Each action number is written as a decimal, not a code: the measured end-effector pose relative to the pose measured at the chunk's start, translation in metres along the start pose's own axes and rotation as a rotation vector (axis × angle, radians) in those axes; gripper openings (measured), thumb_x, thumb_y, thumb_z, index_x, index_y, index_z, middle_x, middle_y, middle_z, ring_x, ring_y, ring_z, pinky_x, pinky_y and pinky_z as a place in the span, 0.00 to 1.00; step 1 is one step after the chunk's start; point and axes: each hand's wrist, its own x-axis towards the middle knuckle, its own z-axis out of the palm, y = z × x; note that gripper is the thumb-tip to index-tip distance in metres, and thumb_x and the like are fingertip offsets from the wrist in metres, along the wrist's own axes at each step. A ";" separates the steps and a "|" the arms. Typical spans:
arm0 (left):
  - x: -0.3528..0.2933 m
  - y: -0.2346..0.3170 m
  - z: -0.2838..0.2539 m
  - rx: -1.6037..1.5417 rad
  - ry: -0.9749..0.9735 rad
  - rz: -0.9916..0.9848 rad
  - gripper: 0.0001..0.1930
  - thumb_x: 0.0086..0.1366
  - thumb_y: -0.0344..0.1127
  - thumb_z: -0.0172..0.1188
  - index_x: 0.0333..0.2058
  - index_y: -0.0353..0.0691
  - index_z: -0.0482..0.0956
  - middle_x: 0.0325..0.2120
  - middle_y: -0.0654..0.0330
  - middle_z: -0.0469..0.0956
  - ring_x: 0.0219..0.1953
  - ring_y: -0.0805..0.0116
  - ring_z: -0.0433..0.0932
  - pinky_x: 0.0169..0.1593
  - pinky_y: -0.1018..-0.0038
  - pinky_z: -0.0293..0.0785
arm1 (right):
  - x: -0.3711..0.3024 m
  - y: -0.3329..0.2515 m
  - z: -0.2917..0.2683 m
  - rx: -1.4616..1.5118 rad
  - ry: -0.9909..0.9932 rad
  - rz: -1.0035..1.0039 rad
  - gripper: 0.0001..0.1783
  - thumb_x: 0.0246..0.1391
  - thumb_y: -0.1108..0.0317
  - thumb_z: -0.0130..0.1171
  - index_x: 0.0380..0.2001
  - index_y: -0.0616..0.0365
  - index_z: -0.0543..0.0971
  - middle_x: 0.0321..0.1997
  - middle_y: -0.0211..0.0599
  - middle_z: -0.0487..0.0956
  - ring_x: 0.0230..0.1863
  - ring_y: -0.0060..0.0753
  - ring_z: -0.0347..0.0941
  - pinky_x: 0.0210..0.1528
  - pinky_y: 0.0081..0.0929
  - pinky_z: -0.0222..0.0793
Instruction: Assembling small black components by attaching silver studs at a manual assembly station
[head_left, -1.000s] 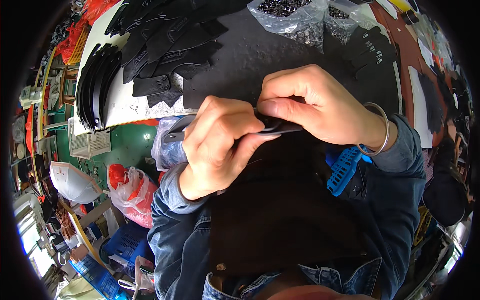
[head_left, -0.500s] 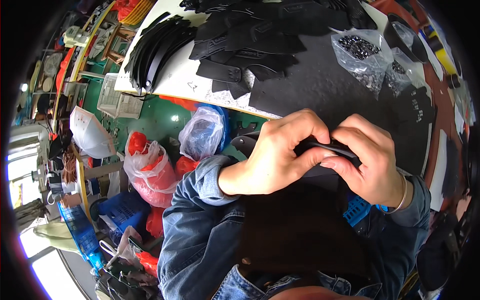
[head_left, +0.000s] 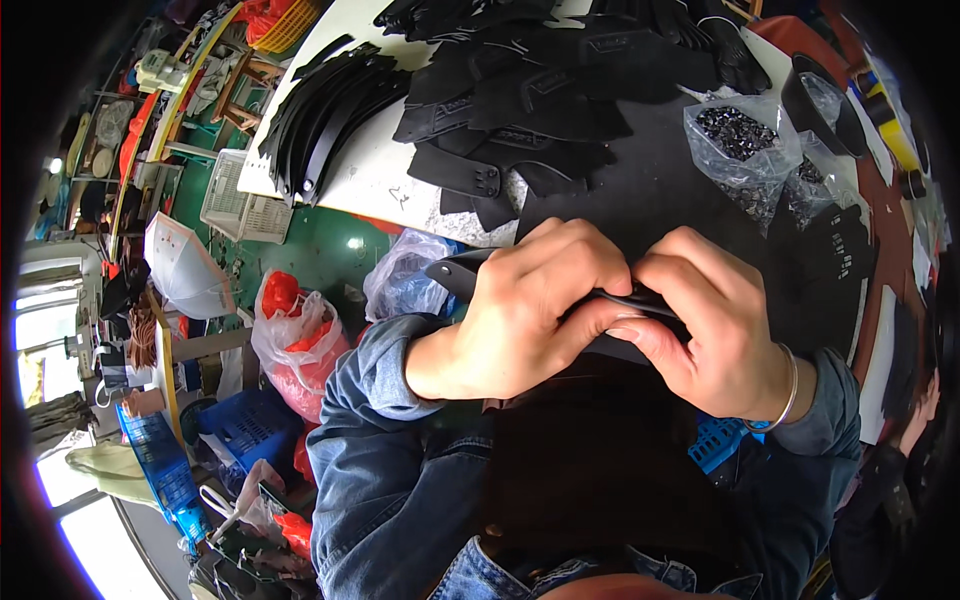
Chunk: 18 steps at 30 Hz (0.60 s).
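Note:
Both my hands pinch one black strap (head_left: 455, 274) in front of my chest, close to the table's near edge. My left hand (head_left: 535, 305) wraps round its middle, and a rounded end with a small metal stud sticks out to the left. My right hand (head_left: 712, 325) grips the other part, thumb below and fingers above. The two thumbs almost meet, and the strap bends between them. What lies under the fingertips is hidden. On the table ahead, flat black pieces (head_left: 545, 95) with embossed marks lie in an overlapping heap.
Curved black straps (head_left: 335, 115) are stacked at the table's left. Clear bags of small dark shiny parts (head_left: 738, 135) stand on a black mat (head_left: 640, 170) at right. Left of me are filled plastic bags (head_left: 298, 345), a blue basket (head_left: 250, 425), a white crate (head_left: 250, 200) and an umbrella (head_left: 188, 268).
My hands have shifted slightly left with the strap, and more of its studded end shows. The table appears a little lower and further right in view.

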 end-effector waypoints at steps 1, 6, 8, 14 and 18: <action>0.001 -0.001 0.000 0.038 -0.001 0.030 0.13 0.43 0.24 0.67 0.28 0.37 0.72 0.26 0.59 0.73 0.29 0.61 0.73 0.30 0.71 0.70 | 0.000 0.000 0.001 -0.042 0.027 -0.024 0.13 0.42 0.67 0.63 0.24 0.64 0.71 0.24 0.38 0.64 0.21 0.37 0.64 0.21 0.30 0.61; 0.003 -0.005 0.007 0.040 0.033 0.038 0.13 0.42 0.23 0.66 0.28 0.37 0.72 0.25 0.59 0.73 0.28 0.61 0.73 0.30 0.71 0.70 | -0.001 0.005 0.000 -0.116 0.054 -0.062 0.13 0.42 0.68 0.63 0.24 0.64 0.70 0.25 0.38 0.63 0.22 0.37 0.64 0.21 0.29 0.62; 0.002 -0.004 0.007 0.037 0.035 -0.026 0.13 0.42 0.21 0.66 0.28 0.37 0.72 0.25 0.58 0.73 0.28 0.60 0.73 0.30 0.71 0.70 | -0.002 0.004 0.000 -0.116 0.051 -0.055 0.12 0.42 0.68 0.63 0.23 0.64 0.70 0.24 0.38 0.63 0.21 0.36 0.63 0.21 0.30 0.61; 0.005 -0.002 0.008 -0.005 0.013 -0.013 0.13 0.43 0.19 0.64 0.28 0.36 0.72 0.25 0.56 0.73 0.28 0.58 0.73 0.30 0.71 0.71 | -0.004 0.002 -0.001 -0.050 0.069 -0.006 0.12 0.43 0.68 0.63 0.22 0.63 0.70 0.22 0.37 0.62 0.19 0.36 0.63 0.21 0.31 0.60; 0.009 -0.005 0.005 -0.077 0.000 -0.001 0.11 0.44 0.20 0.65 0.27 0.34 0.73 0.25 0.56 0.73 0.27 0.62 0.74 0.30 0.72 0.70 | -0.001 0.003 -0.008 -0.022 0.025 0.040 0.15 0.42 0.63 0.64 0.23 0.61 0.70 0.22 0.37 0.65 0.20 0.39 0.66 0.20 0.32 0.61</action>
